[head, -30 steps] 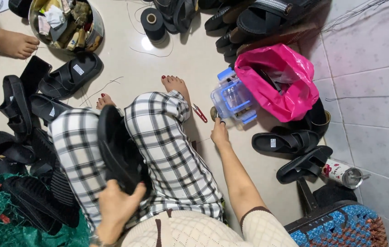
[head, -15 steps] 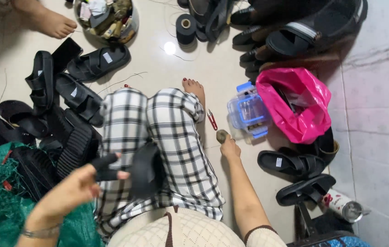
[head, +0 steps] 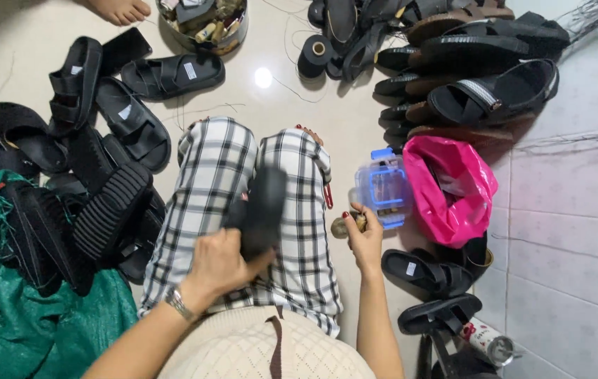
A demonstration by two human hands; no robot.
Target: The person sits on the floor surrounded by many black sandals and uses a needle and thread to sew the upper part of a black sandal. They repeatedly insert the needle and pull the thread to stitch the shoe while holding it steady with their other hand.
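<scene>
A heap of black sandals (head: 81, 203) fills the left of the frame, some lying on a green net sack (head: 25, 316) in the lower left corner. A second stack of dark sandals (head: 467, 63) takes the upper right, on pale floor tiles (head: 566, 231). Right of centre a pink plastic bag (head: 453, 189) slumps open, with a clear blue-trimmed box (head: 382, 193) just beside its left edge. Below the bag lie two more black sandals (head: 432, 288), the lower one partly cut off. A round tin of odds and ends (head: 204, 21) is cropped by the top edge, and a spool of black thread (head: 314, 56) stands near it.

In the middle, over the checked trousers (head: 242, 203), the left hand (head: 218, 267) is clamped around a black sandal (head: 260, 210). Its long axis runs from the hand up toward the top of the frame, leaning slightly right; the lower end is hidden in the grip.

The right hand (head: 363, 238) rests on the floor beside the box, fingers curled on a small brownish object (head: 344, 226) too small to identify.
</scene>
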